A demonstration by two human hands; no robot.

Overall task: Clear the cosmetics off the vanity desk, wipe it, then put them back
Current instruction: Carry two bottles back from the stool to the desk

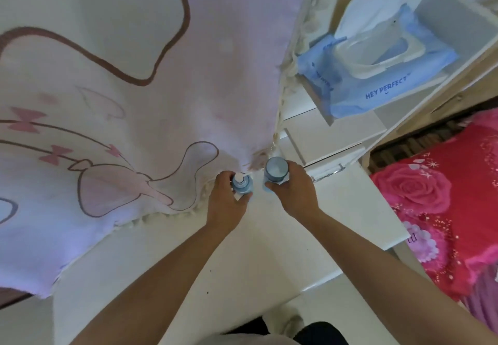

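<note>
- Handling: both bottles look rigid, smooth and likely slippery, so they are best held round the body, not the cap.
- Left hand (225, 196) curls its fingers round the small blue bottle (241, 183), whose cap pokes above them.
- Right hand (292, 185) wraps the larger blue bottle (275, 170), whose top clears the thumb.
- Both bottles are over the vanity desk (242, 250); I cannot tell whether they rest on it.

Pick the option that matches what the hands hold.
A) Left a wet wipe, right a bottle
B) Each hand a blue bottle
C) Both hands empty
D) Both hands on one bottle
B: the left hand grips the narrow blue bottle and the right hand grips the wider blue bottle. The wet wipes pack lies untouched on the shelf.
</note>
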